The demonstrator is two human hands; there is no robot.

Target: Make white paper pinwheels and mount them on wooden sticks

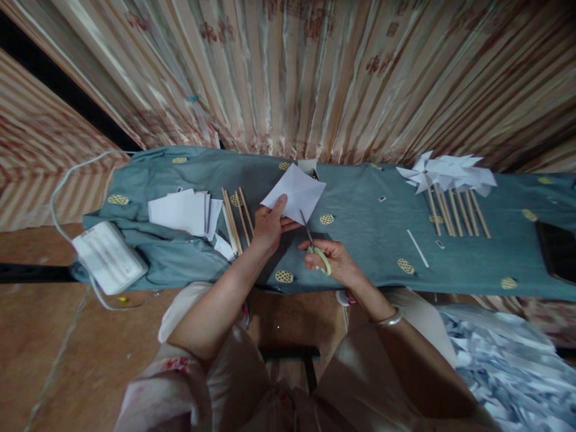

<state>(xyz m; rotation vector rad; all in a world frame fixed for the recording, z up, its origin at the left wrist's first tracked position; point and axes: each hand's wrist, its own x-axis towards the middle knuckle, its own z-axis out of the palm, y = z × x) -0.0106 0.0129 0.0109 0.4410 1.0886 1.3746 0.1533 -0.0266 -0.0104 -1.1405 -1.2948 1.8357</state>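
My left hand [270,225] pinches a square sheet of white paper [299,189] near its left corner, thumb on top and fingers beneath. In my right hand [335,261] is a pair of scissors [320,258] with pale green handles. Their blades reach up to the lower edge of the paper, where they meet it; whether they are parted I cannot tell. Behind the paper a small box [310,168] is partly hidden. Left of my left hand lie several thin wooden sticks [234,219] and a stack of white paper [180,213].
Several white paper pinwheels [450,174] on sticks lie at the right of the cloth-covered table [369,228]. A paper strip [417,248] and a dark phone-like object [558,249] are there too. A white power strip [109,257] with a cable sits at the left edge.
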